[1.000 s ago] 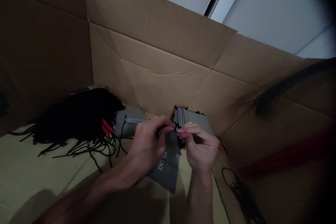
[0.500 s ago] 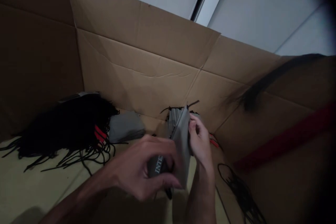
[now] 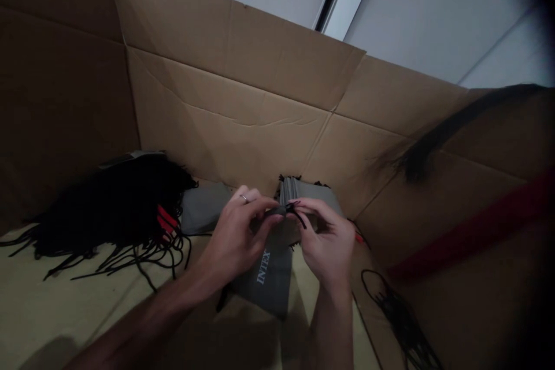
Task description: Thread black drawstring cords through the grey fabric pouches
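A grey fabric pouch (image 3: 269, 283) printed with INTEX hangs in front of me. My left hand (image 3: 236, 237) pinches its upper edge between thumb and fingers. At that corner a short black cord (image 3: 302, 221) sticks out, and the thumb and fingertips of my right hand (image 3: 329, 237) are closed on it. The fingertips of both hands almost meet there. Just behind them stands a stack of grey pouches (image 3: 314, 189) with black cord ends along its top. Farther left, a flat grey stack (image 3: 202, 205) is partly covered by my left hand.
A big heap of black cords (image 3: 108, 211), with a red piece (image 3: 166, 221) at its edge, lies on the left of the pale yellow surface (image 3: 26, 300). More black cord (image 3: 396, 315) lies at the right. Tall cardboard walls (image 3: 234, 81) surround the area at the back and sides.
My left hand has moved up to the pouch's corner, and the pouch has swung so its printed face shows. My right hand has shifted from the pouch's side to the cord.
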Demonstrator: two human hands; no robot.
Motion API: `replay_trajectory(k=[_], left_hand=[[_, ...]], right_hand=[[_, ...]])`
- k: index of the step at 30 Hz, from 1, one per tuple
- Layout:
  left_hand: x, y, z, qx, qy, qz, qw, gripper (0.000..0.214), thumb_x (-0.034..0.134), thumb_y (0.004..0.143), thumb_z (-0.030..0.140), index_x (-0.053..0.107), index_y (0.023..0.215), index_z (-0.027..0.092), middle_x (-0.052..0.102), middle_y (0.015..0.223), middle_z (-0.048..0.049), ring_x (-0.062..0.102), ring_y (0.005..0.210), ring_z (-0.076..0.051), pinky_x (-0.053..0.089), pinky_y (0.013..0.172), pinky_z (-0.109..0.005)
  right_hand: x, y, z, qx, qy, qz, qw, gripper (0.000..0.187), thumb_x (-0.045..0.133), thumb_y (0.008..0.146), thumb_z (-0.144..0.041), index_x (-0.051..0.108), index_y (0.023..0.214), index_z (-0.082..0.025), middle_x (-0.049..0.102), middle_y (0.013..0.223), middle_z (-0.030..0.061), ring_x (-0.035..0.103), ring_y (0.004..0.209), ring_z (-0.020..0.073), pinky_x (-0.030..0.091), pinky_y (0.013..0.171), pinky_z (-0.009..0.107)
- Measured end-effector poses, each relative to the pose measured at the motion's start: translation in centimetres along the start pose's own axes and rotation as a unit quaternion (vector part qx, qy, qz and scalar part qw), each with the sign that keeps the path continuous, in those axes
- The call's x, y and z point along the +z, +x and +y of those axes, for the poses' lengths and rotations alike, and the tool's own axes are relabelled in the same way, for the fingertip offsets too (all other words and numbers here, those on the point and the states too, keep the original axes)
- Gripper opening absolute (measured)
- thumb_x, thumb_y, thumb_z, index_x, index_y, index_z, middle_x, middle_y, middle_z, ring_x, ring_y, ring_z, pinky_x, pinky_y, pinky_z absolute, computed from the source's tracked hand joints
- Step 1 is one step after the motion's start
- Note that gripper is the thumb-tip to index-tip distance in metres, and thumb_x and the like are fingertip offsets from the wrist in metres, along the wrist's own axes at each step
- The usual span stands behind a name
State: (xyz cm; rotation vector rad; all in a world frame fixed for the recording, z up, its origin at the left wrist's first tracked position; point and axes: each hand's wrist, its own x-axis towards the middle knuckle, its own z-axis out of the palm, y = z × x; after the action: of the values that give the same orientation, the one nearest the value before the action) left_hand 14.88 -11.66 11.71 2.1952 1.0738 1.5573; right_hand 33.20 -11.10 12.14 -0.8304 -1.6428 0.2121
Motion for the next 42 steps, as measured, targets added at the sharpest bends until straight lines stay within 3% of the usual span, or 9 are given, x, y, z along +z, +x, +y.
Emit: replay_trajectory(k=[7,11,14,20,27,30,34,38,42], left_hand=[[-0.3,-0.3,0.2,0.026,0.005,0.054,0.998,0.015,0.062,0.099,0.012,0.075,0.105,0.018,0.076,0.108,-0.0093,0.071,0.095,-0.020,0.056,0.078,-0.030],[0.4,-0.3,-0.2,0.065,0.019,0.092,0.993,0.013,0.065,0.097,0.008,0.073,0.103,0.016,0.080,0.091,-0.0043,0.074,0.076,-0.015,0.058,0.071,-0.025],[0.9,-0.3,-0.6,0.111,0.037,0.153,0.981,0.015,0.067,0.096,0.005,0.073,0.104,0.015,0.081,0.093,-0.0048,0.076,0.080,-0.014,0.060,0.076,-0.023],[1.5,-0.5,-1.1,0.181,0.072,0.208,0.959,0.024,0.066,0.095,0.002,0.072,0.115,0.016,0.081,0.103,-0.0083,0.077,0.091,-0.016,0.064,0.084,-0.026],[1.9,-0.4,-2.0,0.206,0.065,0.197,0.956,0.029,0.062,0.095,-0.004,0.072,0.114,0.015,0.079,0.107,-0.0099,0.075,0.100,-0.019,0.065,0.089,-0.033],[1.6,-0.2,-2.1,0.210,0.074,0.188,0.957,0.029,0.060,0.096,-0.004,0.072,0.112,0.016,0.078,0.106,-0.0092,0.073,0.099,-0.018,0.064,0.087,-0.032],[1.2,0.1,-2.2,0.216,0.077,0.177,0.957,0.028,0.058,0.097,-0.004,0.072,0.112,0.016,0.078,0.104,-0.0087,0.071,0.098,-0.018,0.062,0.084,-0.032],[1.3,0.1,-2.2,0.218,0.077,0.175,0.957,0.029,0.059,0.095,-0.006,0.072,0.112,0.014,0.077,0.106,-0.0093,0.068,0.101,-0.019,0.061,0.087,-0.033],[1.4,-0.2,-2.2,0.223,0.096,0.162,0.956,0.033,0.059,0.094,-0.008,0.073,0.114,0.013,0.077,0.110,-0.0102,0.066,0.108,-0.022,0.060,0.096,-0.036]], right_hand=[[0.4,0.4,-1.9,-0.028,-0.006,-0.053,0.998,0.008,0.072,0.096,-0.017,0.076,0.100,-0.023,0.073,0.093,0.0031,0.067,0.087,0.0168,0.054,0.077,0.030],[0.5,0.3,-2.3,-0.016,-0.010,-0.004,1.000,0.004,0.072,0.097,-0.020,0.075,0.098,-0.022,0.070,0.096,0.0044,0.066,0.090,0.0181,0.053,0.078,0.032],[0.6,0.2,-2.4,-0.029,-0.029,0.019,0.999,0.006,0.072,0.096,-0.018,0.074,0.092,-0.022,0.068,0.087,0.0021,0.062,0.081,0.0165,0.050,0.073,0.031],[1.1,0.2,-2.5,-0.031,-0.044,0.020,0.998,0.007,0.071,0.092,-0.015,0.069,0.089,-0.021,0.062,0.079,-0.0007,0.057,0.074,0.0157,0.047,0.072,0.030],[1.3,-0.3,-2.1,0.048,-0.037,-0.015,0.998,0.015,0.064,0.078,-0.011,0.054,0.082,-0.022,0.054,0.076,-0.0031,0.051,0.070,0.0140,0.042,0.066,0.027],[1.1,-0.4,-2.1,0.082,0.012,-0.021,0.996,0.020,0.063,0.079,-0.013,0.045,0.079,-0.023,0.052,0.077,-0.0034,0.049,0.072,0.0135,0.041,0.065,0.026],[0.4,-0.3,-2.6,0.108,0.056,0.002,0.993,0.009,0.061,0.088,-0.017,0.057,0.093,-0.023,0.062,0.086,-0.0004,0.059,0.075,0.0146,0.048,0.067,0.026],[-0.1,-0.1,-3.0,0.099,0.020,-0.058,0.993,0.016,0.064,0.095,-0.026,0.067,0.111,-0.025,0.069,0.094,0.0019,0.064,0.080,0.0158,0.052,0.071,0.028],[0.1,-0.1,-2.9,0.087,-0.054,-0.082,0.991,0.005,0.069,0.096,-0.027,0.067,0.097,-0.023,0.067,0.088,0.0003,0.062,0.077,0.0146,0.050,0.071,0.028]])
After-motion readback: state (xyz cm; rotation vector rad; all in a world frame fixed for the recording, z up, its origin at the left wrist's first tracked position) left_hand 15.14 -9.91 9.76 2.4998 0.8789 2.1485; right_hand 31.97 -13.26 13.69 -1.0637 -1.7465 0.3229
